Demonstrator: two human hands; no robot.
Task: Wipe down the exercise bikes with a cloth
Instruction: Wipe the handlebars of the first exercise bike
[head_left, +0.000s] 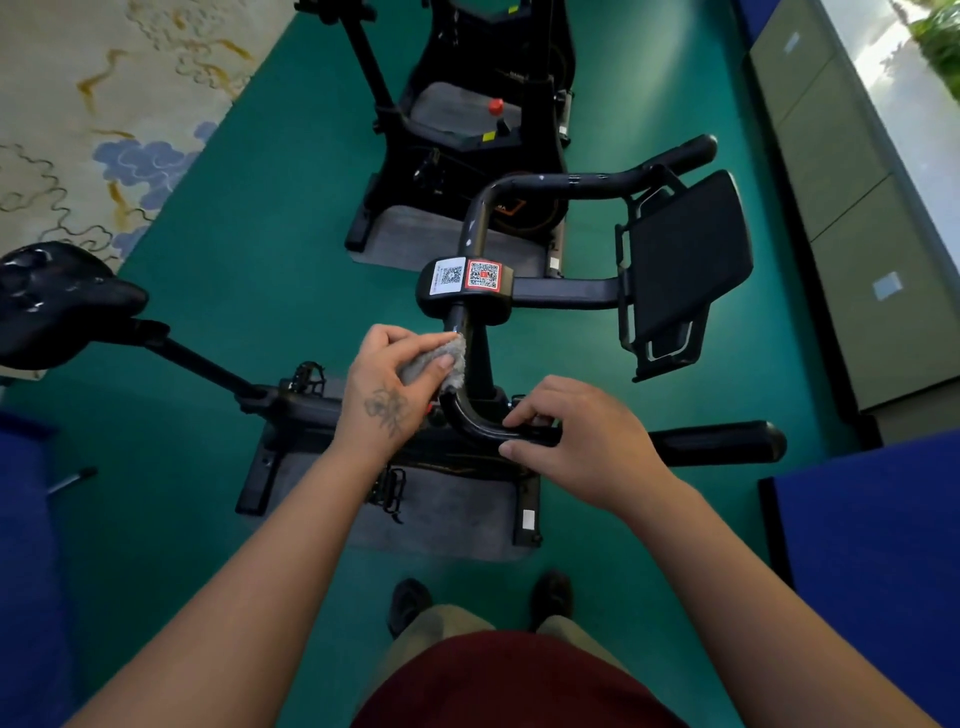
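A small indoor gym room, 2 black exercise bikes (467, 291) in a row, green sports floor (249, 218), blue mats (872, 545) at the sides

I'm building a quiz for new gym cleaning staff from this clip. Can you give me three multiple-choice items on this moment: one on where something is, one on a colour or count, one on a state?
1. Where is the grey cloth?
A. On the saddle
B. Against the handlebar, below the QR stickers
C. On the floor

2. How many QR stickers sit on the handlebar clamp?
A. One
B. Two
C. Four

3. What is the right hand doing?
A. Hanging free
B. Holding a bottle
C. Gripping the handlebar's near bend

Answers:
1 B: the left hand presses the cloth to the bar just under the clamp.
2 B: one white and one red-edged sticker lie side by side.
3 C: its fingers and thumb curl round the black tube.
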